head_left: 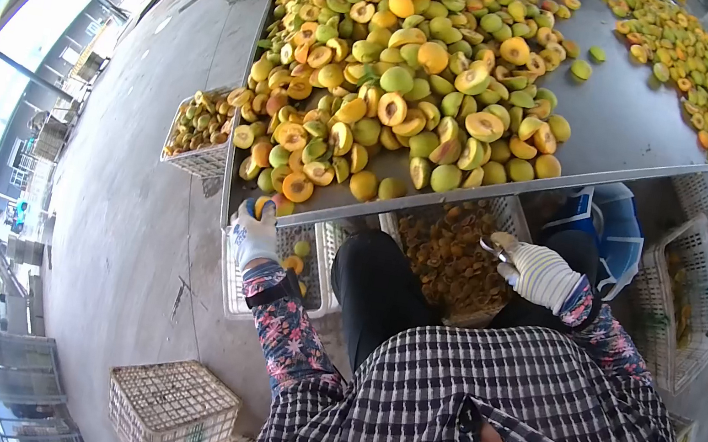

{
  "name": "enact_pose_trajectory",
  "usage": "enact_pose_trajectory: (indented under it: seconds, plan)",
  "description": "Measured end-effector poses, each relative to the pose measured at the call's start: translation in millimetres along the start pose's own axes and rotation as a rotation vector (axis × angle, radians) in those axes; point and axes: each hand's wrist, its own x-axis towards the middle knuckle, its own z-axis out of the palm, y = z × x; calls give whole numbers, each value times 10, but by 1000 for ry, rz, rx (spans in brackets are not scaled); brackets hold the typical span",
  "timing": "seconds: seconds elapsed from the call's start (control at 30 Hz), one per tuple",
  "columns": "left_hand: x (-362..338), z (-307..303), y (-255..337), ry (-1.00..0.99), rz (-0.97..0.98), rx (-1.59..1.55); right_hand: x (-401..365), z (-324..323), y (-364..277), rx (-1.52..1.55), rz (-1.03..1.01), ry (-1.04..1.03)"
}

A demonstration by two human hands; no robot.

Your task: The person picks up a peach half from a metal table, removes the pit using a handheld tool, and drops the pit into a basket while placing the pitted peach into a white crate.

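Note:
My left hand (254, 235), in a white glove, is at the near left corner of the metal table (471, 184). Its fingers are closed around a yellow-orange peach half (264, 206), partly hidden by them. Below it stands a white crate (235, 281) with a few peach pieces inside. My right hand (540, 274), in a striped glove, is closed on a small metal pitting tool (489, 246), whose working end is hard to make out. It hovers over a crate of brown peach pits (450, 255) between my knees. A large heap of halved peaches (395, 79) covers the table's left side.
More peach halves (685, 61) lie along the table's far right. A full crate (202, 128) stands left of the table, an upturned crate (172, 405) behind on the floor. Another crate (684, 301) and a blue bag (616, 235) are at right. Other people work nearby.

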Motion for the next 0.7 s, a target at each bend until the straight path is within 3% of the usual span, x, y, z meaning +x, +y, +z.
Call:
enact_pose_trajectory:
  seconds: [0.07,0.1,0.17,0.23,0.37,0.53,0.7]
  plan:
    - [-277,-11,113,256,58,25,-81,-55,-2,24,43,0]
    - [63,-42,211,278,150,-52,294,-41,-50,25,2,56]
    - [177,89,354,166,271,-187,378,-122,-241,20,9,25]
    - [9,416,621,66,456,-55,279,-73,-290,28,-19,11]
    - [16,802,1100,-399,493,80,296,-77,-411,36,-86,21]
    - [-53,878,1315,-451,388,133,214,-39,-373,14,-35,-21]
    - [47,967,1211,-488,476,110,226,9,-337,27,-83,10]
